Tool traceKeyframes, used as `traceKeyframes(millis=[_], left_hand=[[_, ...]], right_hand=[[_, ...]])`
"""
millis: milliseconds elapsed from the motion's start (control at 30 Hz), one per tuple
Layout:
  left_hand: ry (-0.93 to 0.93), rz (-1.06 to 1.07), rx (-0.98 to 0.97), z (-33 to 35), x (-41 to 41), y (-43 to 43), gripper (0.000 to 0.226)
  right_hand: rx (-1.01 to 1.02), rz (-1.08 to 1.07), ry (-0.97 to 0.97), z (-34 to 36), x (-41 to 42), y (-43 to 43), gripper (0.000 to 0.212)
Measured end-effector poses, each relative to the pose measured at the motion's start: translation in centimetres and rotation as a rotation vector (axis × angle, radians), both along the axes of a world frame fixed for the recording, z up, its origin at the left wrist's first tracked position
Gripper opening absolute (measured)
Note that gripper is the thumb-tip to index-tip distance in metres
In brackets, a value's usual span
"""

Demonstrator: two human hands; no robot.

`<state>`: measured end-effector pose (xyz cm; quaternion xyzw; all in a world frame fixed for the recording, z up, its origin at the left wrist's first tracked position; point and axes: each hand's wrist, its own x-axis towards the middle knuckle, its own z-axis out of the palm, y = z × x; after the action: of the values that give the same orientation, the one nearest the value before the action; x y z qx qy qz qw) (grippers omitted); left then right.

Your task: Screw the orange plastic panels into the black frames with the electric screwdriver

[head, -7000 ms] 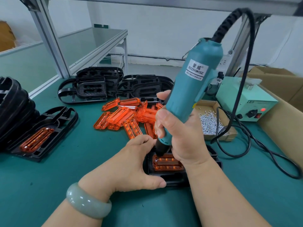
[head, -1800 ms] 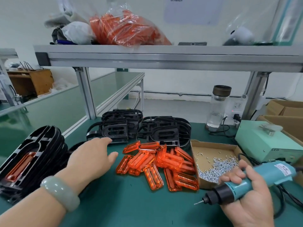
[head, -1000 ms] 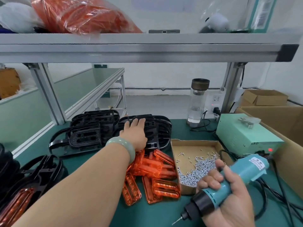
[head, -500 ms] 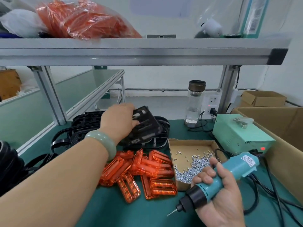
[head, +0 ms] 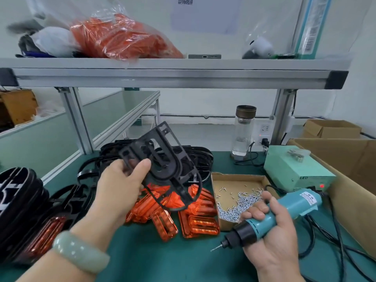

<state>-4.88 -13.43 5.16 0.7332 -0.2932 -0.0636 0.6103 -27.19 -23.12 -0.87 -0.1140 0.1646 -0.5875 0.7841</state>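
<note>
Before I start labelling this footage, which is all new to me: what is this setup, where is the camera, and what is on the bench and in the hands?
There is no machine here. These are a person's two bare hands, filmed by one wide-angle camera worn on the head, looking down at a green workbench. The left hand grips a black frame lifted above the bench, with no panel in it. The right hand grips a teal electric screwdriver, its bit pointing left and down. On the bench lie a pile of orange panels, a cardboard tray of screws, a stack of empty frames behind, and finished frames at the far left.
</note>
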Motion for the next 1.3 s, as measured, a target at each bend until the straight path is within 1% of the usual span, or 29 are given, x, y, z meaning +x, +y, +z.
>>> traceKeyframes(millis=[67, 133, 233, 267, 400, 467, 533, 633, 700, 767, 800, 833, 867, 967, 1033, 1067, 1133, 1200, 1233, 1300], left_hand=[[0.118, -0.043, -0.06, -1.0, -1.0, 1.4, 0.014], [0.206, -0.086, -0.124, -2.0, -1.9, 2.8, 0.005], [0.299, -0.082, -0.174, -3.4, -3.2, 4.9, 0.032], [0.334, -0.071, -0.175, -3.8, -3.7, 5.5, 0.033], [0.449, -0.094, -0.116, -5.4, -5.7, 6.9, 0.005], [0.522, -0.116, -0.103, -6.0, -6.8, 7.4, 0.007], [0.634, -0.12, -0.11, -6.2, -7.7, 8.0, 0.009], [0.77, -0.168, -0.106, -6.4, -8.4, 9.0, 0.008], [0.822, -0.203, -0.067, -6.6, -8.7, 9.4, 0.01], [0.833, -0.209, -0.005, -6.6, -8.8, 9.7, 0.012], [0.808, -0.213, 0.044, -6.7, -8.7, 9.9, 0.014], [0.74, -0.222, 0.116, -6.7, -8.5, 10.1, 0.019], [0.626, -0.232, 0.219, -6.8, -8.2, 10.3, 0.026], [0.183, -0.21, 0.536, -6.7, -6.9, 11.2, 0.038], [-0.051, -0.202, 0.65, -6.4, -6.2, 11.6, 0.033], [-0.126, -0.208, 0.682, -6.3, -6.0, 11.8, 0.031], [-0.236, -0.253, 0.724, -6.1, -5.8, 11.8, 0.036], [-0.323, -0.345, 0.783, -5.8, -5.8, 11.7, 0.037], [-0.348, -0.377, 0.801, -5.6, -6.0, 11.7, 0.035], [-0.345, -0.396, 0.776, -5.6, -6.3, 11.8, 0.025]], right_hand=[[-0.013, -0.005, -0.017, 0.1, -0.2, -0.1, 0.003], [-0.024, -0.014, -0.023, 0.0, -0.4, -0.2, 0.004], [-0.017, -0.029, -0.041, -0.1, -0.6, -0.5, 0.011], [-0.017, -0.036, -0.049, 0.0, -0.7, -0.6, 0.012], [-0.022, -0.053, -0.062, 0.0, -0.9, -0.7, 0.012], [-0.028, -0.06, -0.059, 0.1, -1.0, -0.7, 0.012], [-0.027, -0.068, -0.058, 0.1, -1.1, -0.8, 0.012], [-0.022, -0.079, -0.055, 0.2, -1.2, -0.8, 0.011], [-0.015, -0.088, -0.049, 0.1, -1.2, -0.8, 0.009], [-0.007, -0.089, -0.046, 0.1, -1.2, -0.7, 0.007], [-0.004, -0.088, -0.045, 0.0, -1.2, -0.7, 0.007], [-0.003, -0.088, -0.044, 0.0, -1.2, -0.7, 0.006], [-0.001, -0.088, -0.042, 0.0, -1.1, -0.6, 0.006], [0.003, -0.083, -0.038, -0.1, -1.1, -0.6, 0.007], [0.001, -0.08, -0.039, -0.1, -1.1, -0.6, 0.007], [0.001, -0.077, -0.041, 0.0, -1.1, -0.6, 0.007], [-0.002, -0.076, -0.044, 0.0, -1.1, -0.6, 0.007], [-0.004, -0.079, -0.044, 0.0, -1.1, -0.5, 0.007], [-0.004, -0.078, -0.044, 0.0, -1.1, -0.5, 0.007], [-0.004, -0.076, -0.044, 0.0, -1.2, -0.5, 0.007]])
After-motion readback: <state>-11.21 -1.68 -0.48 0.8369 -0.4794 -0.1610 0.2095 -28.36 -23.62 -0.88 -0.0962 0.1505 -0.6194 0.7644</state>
